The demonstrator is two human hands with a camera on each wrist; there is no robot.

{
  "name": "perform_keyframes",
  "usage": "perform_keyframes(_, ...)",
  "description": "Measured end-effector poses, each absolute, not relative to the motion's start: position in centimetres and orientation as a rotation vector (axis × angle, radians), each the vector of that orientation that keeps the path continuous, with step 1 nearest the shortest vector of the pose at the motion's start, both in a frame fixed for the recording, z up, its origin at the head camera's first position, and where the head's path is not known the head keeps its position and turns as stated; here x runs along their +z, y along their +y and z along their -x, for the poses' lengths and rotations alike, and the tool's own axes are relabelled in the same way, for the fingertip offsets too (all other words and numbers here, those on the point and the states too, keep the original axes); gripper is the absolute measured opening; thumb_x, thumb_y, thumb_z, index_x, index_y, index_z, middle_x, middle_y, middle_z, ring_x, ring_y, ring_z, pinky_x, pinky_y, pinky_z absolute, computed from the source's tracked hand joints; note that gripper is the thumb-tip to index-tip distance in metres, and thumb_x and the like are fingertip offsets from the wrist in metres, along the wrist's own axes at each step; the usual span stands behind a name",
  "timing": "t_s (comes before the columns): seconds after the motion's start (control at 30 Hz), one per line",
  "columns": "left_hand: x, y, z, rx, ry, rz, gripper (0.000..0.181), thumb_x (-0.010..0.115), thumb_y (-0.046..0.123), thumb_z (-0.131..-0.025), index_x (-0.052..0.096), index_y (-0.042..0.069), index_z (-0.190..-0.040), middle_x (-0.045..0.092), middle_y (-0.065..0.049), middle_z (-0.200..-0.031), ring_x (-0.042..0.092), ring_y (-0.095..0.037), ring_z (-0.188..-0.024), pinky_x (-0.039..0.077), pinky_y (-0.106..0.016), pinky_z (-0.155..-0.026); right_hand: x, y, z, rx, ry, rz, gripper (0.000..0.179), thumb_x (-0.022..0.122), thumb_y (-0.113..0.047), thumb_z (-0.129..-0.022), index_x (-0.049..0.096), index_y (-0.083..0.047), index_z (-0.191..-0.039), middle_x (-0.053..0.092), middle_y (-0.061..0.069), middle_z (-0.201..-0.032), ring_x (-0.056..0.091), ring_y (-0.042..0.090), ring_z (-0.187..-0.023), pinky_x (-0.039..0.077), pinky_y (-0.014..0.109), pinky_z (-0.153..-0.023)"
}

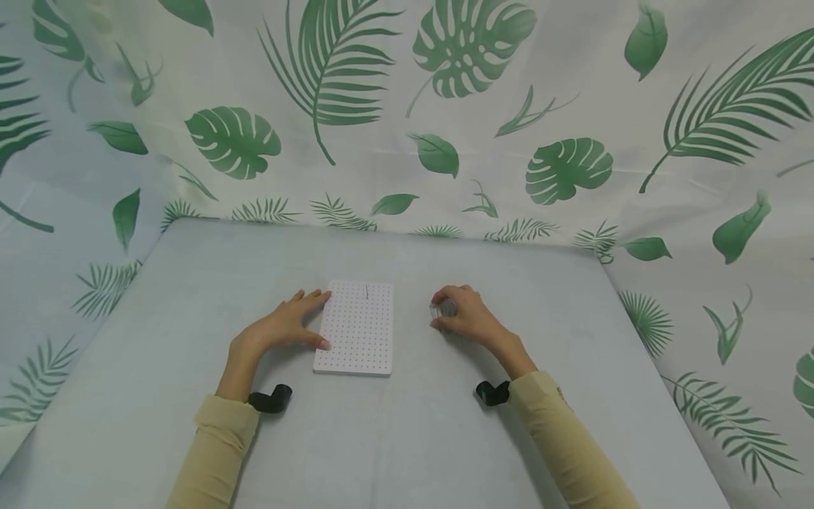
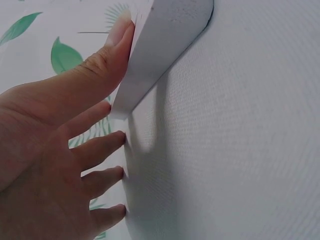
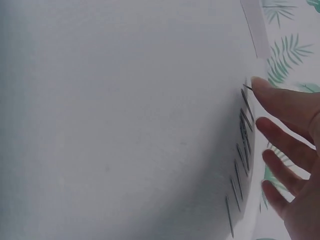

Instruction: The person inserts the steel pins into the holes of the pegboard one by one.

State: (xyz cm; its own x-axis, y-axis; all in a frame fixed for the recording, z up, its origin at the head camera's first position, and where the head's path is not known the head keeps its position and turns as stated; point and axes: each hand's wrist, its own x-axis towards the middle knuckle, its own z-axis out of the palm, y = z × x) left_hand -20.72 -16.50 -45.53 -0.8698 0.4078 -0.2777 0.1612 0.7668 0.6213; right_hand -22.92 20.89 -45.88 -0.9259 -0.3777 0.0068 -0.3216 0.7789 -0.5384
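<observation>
One pegboard (image 1: 356, 339) lay midway between worktop's (image 1: 407, 452) left and right edges; left hand (image 1: 286, 322), spread, touched it. Right hand (image 1: 472, 315) curved round clear dish (image 1: 447, 308) nearer right edge, grip unclear; bumped rim could have spilled pins (image 3: 244, 132).

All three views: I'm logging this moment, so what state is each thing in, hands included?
White board: lying flat on the table.
Pin on the board: near its far edge; standing or lying, unclear.
Left hand: fingers spread, thumb against the board.
Right hand: fingers curved; firmness of grip unclear.
Clear object: partly hidden by the right hand.
Other pins: loose, several beside the right hand.
</observation>
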Motion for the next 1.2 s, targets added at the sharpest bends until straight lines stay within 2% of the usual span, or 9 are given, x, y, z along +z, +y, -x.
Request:
perform_keyframes(0.1,-45.5,-16.6,20.7,0.855,2.563,-0.434,0.101,0.085,0.035,-0.082,0.030,0.007,-0.162,0.021,-0.023,-0.169,0.006,-0.050,-0.157,0.006,-0.070,-0.124,-46.0,20.8,22.7,-0.875,2.891,0.580,0.036,0.085,-0.015,-0.084,0.069,-0.004,-0.115,0.071,0.010,-0.113,0.057,0.034,-0.114,0.045,0.054,-0.103)
perform_keyframes(0.3,-45.7,-16.6,20.8,0.865,2.548,-0.450,0.101,0.085,0.035,-0.083,0.029,0.007,-0.162,0.020,-0.024,-0.169,0.005,-0.050,-0.157,0.004,-0.069,-0.125,-46.6,20.8,22.7,-0.980,2.916,0.678,0.027,0.080,-0.006,-0.087,0.069,-0.003,-0.111,0.073,0.006,-0.095,0.065,0.023,-0.092,0.052,0.038,-0.080)
perform_keyframes(0.47,-45.8,-16.5,20.9,0.874,2.549,-0.451,0.101,0.085,0.036,-0.082,0.030,0.007,-0.162,0.020,-0.023,-0.169,0.005,-0.050,-0.157,0.003,-0.069,-0.125,-46.6,20.4,22.6,-1.059,2.899,0.697,0.022,0.077,-0.002,-0.088,0.069,-0.003,-0.109,0.074,0.006,-0.090,0.067,0.017,-0.081,0.054,0.032,-0.072)
perform_keyframes(0.77,-45.7,-16.6,20.8,0.878,2.544,-0.438,0.101,0.085,0.035,-0.082,0.030,0.007,-0.162,0.021,-0.024,-0.169,0.005,-0.050,-0.157,0.003,-0.069,-0.124,-46.3,19.5,22.6,-1.144,2.902,0.664,0.016,0.076,-0.003,-0.091,0.070,-0.005,-0.105,0.074,0.006,-0.089,0.067,0.016,-0.079,0.056,0.028,-0.071)
perform_keyframes(1.0,-45.6,-16.6,20.7,0.872,2.552,-0.424,0.101,0.086,0.034,-0.082,0.030,0.007,-0.162,0.021,-0.023,-0.169,0.006,-0.050,-0.157,0.003,-0.068,-0.125,-46.5,18.7,22.9,-1.266,2.854,0.605,0.016,0.078,-0.005,-0.090,0.070,-0.006,-0.104,0.075,0.007,-0.095,0.073,0.020,-0.088,0.062,0.033,-0.081)
perform_keyframes(1.2,-45.8,-16.7,20.9,0.876,2.548,-0.419,0.102,0.086,0.035,-0.082,0.030,0.008,-0.162,0.020,-0.022,-0.169,0.005,-0.049,-0.157,0.003,-0.068,-0.125,-46.7,18.2,23.2,-1.296,2.833,0.549,0.016,0.078,-0.006,-0.090,0.069,-0.006,-0.103,0.075,0.009,-0.096,0.074,0.022,-0.089,0.062,0.035,-0.082)
